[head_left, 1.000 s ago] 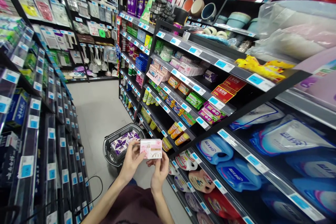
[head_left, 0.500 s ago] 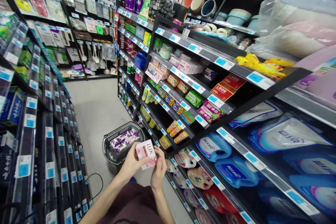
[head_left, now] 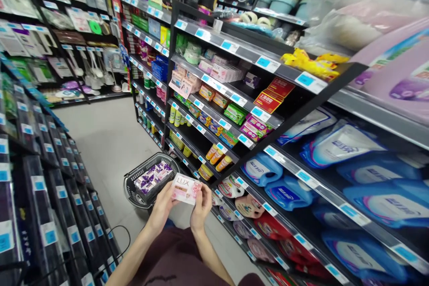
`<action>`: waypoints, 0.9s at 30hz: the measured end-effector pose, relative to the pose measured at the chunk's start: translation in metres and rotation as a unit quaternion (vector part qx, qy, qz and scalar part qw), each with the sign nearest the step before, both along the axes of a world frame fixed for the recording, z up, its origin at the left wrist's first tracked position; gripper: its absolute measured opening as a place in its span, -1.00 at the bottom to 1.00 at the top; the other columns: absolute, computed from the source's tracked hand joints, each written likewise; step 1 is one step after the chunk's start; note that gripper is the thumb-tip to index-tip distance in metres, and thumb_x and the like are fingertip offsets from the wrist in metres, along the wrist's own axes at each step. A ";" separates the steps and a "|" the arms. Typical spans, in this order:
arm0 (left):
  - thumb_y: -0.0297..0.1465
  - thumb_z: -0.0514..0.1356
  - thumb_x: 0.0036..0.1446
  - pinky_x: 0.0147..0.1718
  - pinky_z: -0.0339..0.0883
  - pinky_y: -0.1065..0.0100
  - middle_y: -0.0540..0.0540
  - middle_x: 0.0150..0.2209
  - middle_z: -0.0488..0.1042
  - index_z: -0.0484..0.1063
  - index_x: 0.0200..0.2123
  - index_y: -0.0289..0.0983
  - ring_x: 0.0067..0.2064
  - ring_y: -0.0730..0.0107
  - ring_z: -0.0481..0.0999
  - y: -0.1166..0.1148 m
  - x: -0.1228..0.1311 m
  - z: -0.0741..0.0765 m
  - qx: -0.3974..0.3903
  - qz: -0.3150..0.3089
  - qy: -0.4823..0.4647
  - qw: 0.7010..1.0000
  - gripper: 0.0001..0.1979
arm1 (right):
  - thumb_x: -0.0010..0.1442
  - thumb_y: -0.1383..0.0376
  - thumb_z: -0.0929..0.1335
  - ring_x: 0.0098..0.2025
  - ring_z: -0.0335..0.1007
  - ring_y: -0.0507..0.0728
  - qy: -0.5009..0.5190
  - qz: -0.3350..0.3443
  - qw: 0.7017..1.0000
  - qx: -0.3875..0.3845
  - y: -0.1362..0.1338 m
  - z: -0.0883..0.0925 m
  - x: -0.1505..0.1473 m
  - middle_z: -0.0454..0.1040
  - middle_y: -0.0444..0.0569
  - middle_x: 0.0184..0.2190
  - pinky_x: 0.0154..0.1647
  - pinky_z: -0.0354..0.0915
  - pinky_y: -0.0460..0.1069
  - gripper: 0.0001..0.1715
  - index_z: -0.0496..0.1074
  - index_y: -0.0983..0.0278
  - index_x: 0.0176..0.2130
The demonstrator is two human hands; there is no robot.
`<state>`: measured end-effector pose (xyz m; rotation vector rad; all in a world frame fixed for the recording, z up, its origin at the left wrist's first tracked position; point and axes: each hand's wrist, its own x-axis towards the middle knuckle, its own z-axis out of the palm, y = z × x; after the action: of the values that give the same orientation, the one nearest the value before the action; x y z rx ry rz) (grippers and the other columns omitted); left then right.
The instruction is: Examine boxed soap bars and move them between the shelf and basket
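Observation:
A white and pink LUX soap box [head_left: 186, 188] is held in front of me between both hands, its printed face turned up. My left hand [head_left: 165, 202] grips its left end, fingers partly hidden beneath. At the other end, my right hand [head_left: 201, 201] has its thumb on the front and fingers behind. Just beyond my left hand stands a black shopping basket [head_left: 131, 191] with several purple and white packs [head_left: 153, 176] inside. Similar LUX boxes [head_left: 225, 73] lie stacked on the shelf ahead to the right.
Shelves with price tags [head_left: 50, 236] line the left side. On the right shelf sit wrapped soap bars [head_left: 234, 113], orange-yellow bottles [head_left: 216, 156] and blue detergent jugs [head_left: 262, 169]. Grey floor [head_left: 97, 138] runs between the shelves. A thin black cable [head_left: 129, 232] loops at lower left.
The soap box has been turned from a tilted position to nearly level, and my right hand has closed on its right end. The view has shifted to the right.

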<state>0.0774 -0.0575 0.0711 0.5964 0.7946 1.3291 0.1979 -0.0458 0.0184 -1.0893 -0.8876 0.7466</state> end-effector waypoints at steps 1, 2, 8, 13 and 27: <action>-0.18 0.21 0.24 -0.07 0.46 0.24 -0.18 0.03 0.55 0.41 0.10 -0.22 0.07 0.09 0.53 0.000 0.000 -0.001 -0.003 -0.007 0.004 1.000 -0.59 | 0.27 0.12 0.34 -0.13 0.47 0.15 -0.002 -0.007 1.000 0.001 0.001 0.001 0.001 0.50 0.08 -0.13 -0.10 0.37 0.04 -0.63 0.39 0.31 -0.03; -0.17 0.21 0.24 -0.07 0.46 0.24 -0.18 0.03 0.55 0.41 0.11 -0.21 0.07 0.09 0.53 0.001 0.001 -0.003 -0.006 -0.012 0.006 1.000 -0.58 | 0.28 0.12 0.33 -0.15 0.46 0.15 -0.003 -0.011 1.000 0.003 0.001 0.001 0.002 0.50 0.07 -0.14 -0.11 0.36 0.04 -0.64 0.39 0.30 -0.04; -0.16 0.21 0.24 -0.07 0.47 0.22 -0.19 0.03 0.57 0.42 0.08 -0.22 0.05 0.09 0.55 0.002 0.001 -0.005 -0.007 -0.013 0.024 1.000 -0.59 | 0.29 0.14 0.32 -0.21 0.44 0.10 0.004 -0.004 1.000 0.010 0.002 0.001 0.002 0.47 -0.03 -0.23 -0.15 0.33 -0.01 -0.74 0.38 0.28 -0.13; -0.14 0.21 0.22 -0.07 0.46 0.18 -0.19 0.02 0.57 0.43 0.07 -0.21 0.04 0.07 0.56 0.002 0.002 -0.004 -0.008 -0.009 0.037 0.999 -0.58 | 0.29 0.12 0.31 -0.18 0.42 0.12 -0.004 -0.006 1.000 -0.007 0.001 -0.004 0.003 0.47 -0.01 -0.20 -0.13 0.32 0.01 -0.72 0.37 0.27 -0.13; -0.10 0.20 0.23 -0.07 0.46 0.16 -0.20 0.01 0.57 0.41 0.08 -0.23 0.00 0.09 0.58 0.003 0.003 -0.007 -0.014 -0.001 0.035 0.999 -0.55 | 0.31 0.09 0.28 -0.11 0.43 0.17 -0.015 0.015 1.000 -0.022 -0.002 0.001 0.006 0.49 0.05 -0.15 -0.08 0.33 0.05 -0.66 0.42 0.29 -0.10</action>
<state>0.0802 -0.0550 0.0642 0.6251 0.8672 1.2986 0.2041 -0.0475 0.0198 -1.1306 -0.9185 0.7791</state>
